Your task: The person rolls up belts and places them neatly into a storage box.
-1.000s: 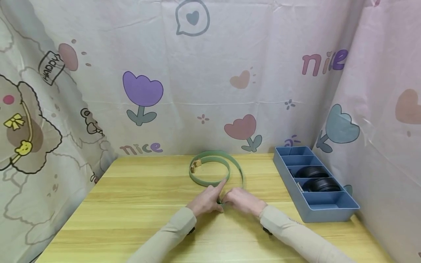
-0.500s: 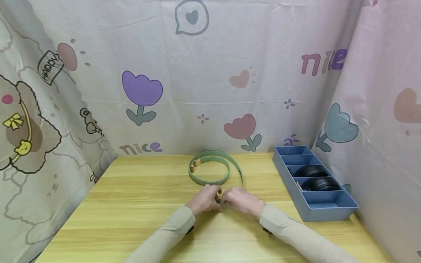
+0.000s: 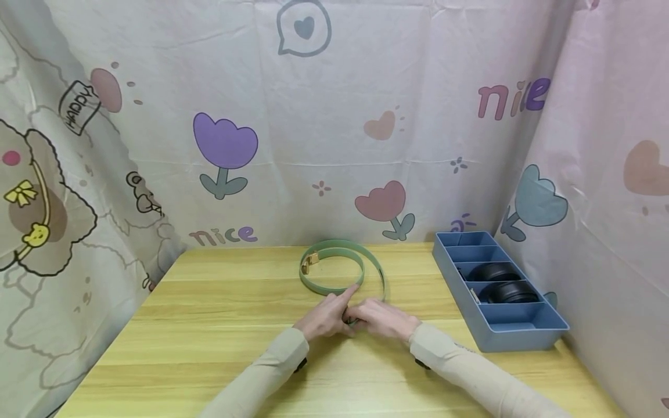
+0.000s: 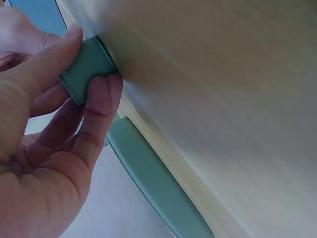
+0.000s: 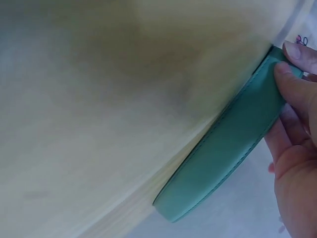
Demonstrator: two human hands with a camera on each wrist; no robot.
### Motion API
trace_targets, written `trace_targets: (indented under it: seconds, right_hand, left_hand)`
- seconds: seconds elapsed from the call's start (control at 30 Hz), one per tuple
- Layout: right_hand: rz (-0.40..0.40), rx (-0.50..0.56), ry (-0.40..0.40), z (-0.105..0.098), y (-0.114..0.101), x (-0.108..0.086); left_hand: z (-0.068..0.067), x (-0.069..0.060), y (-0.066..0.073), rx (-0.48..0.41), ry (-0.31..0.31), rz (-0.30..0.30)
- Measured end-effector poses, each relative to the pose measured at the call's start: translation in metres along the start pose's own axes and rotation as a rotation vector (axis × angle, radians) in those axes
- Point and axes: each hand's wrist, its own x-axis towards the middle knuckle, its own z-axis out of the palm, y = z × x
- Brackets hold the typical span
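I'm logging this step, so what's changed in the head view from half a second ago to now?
The left hand had its index finger bent; now it points forward, toward the coiled green belt. The right hand seems to have edged slightly toward the left. Neither hand visibly took or released anything. The coil and blue tray stayed put.

Ahead of me hangs a pale, creased cloth (image 3: 292, 116) like a wall behind the tabletop (image 3: 219, 302), printed with a purple tulip (image 3: 226, 141), a pink tulip (image 3: 384, 201) and a speech bubble (image 3: 304, 28) with a heart inside. On my left, another cloth (image 3: 110, 261) carries cartoon outlines (one little sign (image 3: 79, 107) reads "happy"), and the right-hand cloth (image 3: 601, 255) shows a blue tulip (image 3: 540, 197). The yellowish wood grain runs crosswise before me, under soft light.
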Motion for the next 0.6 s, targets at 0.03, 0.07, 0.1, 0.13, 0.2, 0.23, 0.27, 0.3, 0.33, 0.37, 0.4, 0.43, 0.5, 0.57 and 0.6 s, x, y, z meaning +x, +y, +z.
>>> trace_targets:
  seconds: [0.03,0.07,0.1,0.13,0.2,0.23,0.27,0.3,0.33,0.37,0.4,0.43,0.5,0.57,0.6]
  right_hand:
    - [0.009,0.011,-0.001,0.0003,0.0001,-0.0008]
    - [0.016,0.021,0.001,0.0008,0.0007,-0.0015]
    - [0.018,0.026,0.003,0.0011,0.0014,-0.0024]
    - [0.012,0.028,0.006,0.0017,0.0019,-0.0029]
    - [-0.011,0.02,0.017,0.0026,0.0031,-0.0038]
    - [-0.026,0.009,0.026,0.003,0.0039,-0.0042]
    - [-0.045,-0.009,0.038,0.0032,0.0046,-0.0047]
    - [-0.064,-0.027,0.052,0.0037,0.0055,-0.0051]
    - [-0.082,-0.048,0.066,0.0041,0.0062,-0.0053]
    - [-0.097,-0.069,0.079,0.0043,0.0066,-0.0055]
    - [-0.109,-0.092,0.091,0.0044,0.0065,-0.0056]
    - [-0.115,-0.113,0.099,0.0045,0.0062,-0.0056]
    - [-0.115,-0.138,0.108,0.0045,0.0048,-0.0049]
    - [-0.099,-0.153,0.104,0.0042,0.0023,-0.0036]
    - [-0.087,-0.153,0.101,0.0043,0.0013,-0.003]
  left_hand:
    - [0.0009,0.0002,-0.0006,0.001,0.005,0.0]
    - [0.0015,0.0004,-0.0008,-0.001,0.008,0.001]
    - [0.0021,0.0004,-0.0009,-0.005,0.005,-0.005]
    - [0.0024,0.0001,-0.0008,-0.007,0.001,-0.007]
    - [0.0027,-0.0001,-0.0004,-0.007,-0.001,-0.008]
    - [0.0028,0.0,0.0,-0.005,-0.007,-0.01]
    - [0.0025,0.0,0.0004,-0.004,-0.013,-0.012]
    - [0.0022,0.0001,0.0007,-0.003,-0.021,-0.016]
    - [0.0019,0.0004,0.0009,-0.001,-0.024,-0.015]
    - [0.0014,0.0004,0.0012,-0.002,-0.03,-0.017]
    - [0.0009,0.0004,0.0013,-0.008,-0.04,-0.019]
    - [0.0004,0.0002,0.0014,-0.017,-0.046,-0.021]
    - [-0.0003,-0.0007,0.0007,-0.04,-0.041,-0.033]
    - [-0.0005,-0.0018,0.0001,-0.043,-0.025,-0.053]
    - [-0.0002,-0.0021,-0.0004,-0.042,-0.011,-0.06]
